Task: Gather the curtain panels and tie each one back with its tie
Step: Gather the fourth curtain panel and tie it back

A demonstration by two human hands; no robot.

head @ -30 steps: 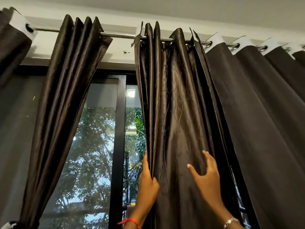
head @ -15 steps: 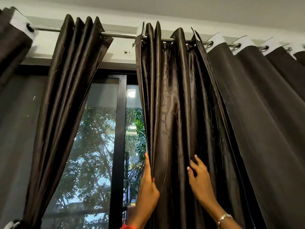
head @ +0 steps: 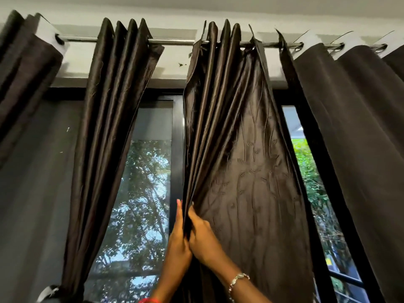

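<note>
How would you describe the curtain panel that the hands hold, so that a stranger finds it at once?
Follow the metal curtain rod to the middle, where two shiny brown panels hang. It is the right one, the loose panel, its folds pressed between the left hand and the right hand. The tied panel beside it is bound low down.

The middle curtain panel (head: 240, 149) hangs from the curtain rod (head: 175, 42). Its left folds are bunched between the left grip (head: 178, 241), fingers straight along the edge, and the right grip (head: 204, 239), curled round them. Another gathered panel (head: 105, 127) hangs to its left.
</note>
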